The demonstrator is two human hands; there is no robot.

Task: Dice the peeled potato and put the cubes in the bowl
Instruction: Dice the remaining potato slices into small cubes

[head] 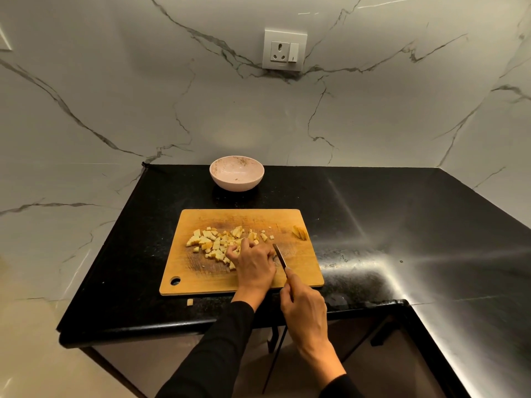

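A black, glossy desk (373,214) fills the middle of the view, with bright streaks of reflected light across its right half and a rounded front edge. Behind it and on both sides rise walls of white marble (115,96) with grey veins. On the back wall, above the desk, sits a white socket plate (284,50) with a three-hole outlet and one switch beside it on the right. A white plate edge (5,38) shows at the far left border. Below the desk front are dark cabinet fronts (382,349) with a dark handle, and pale floor (43,369) lies at lower left
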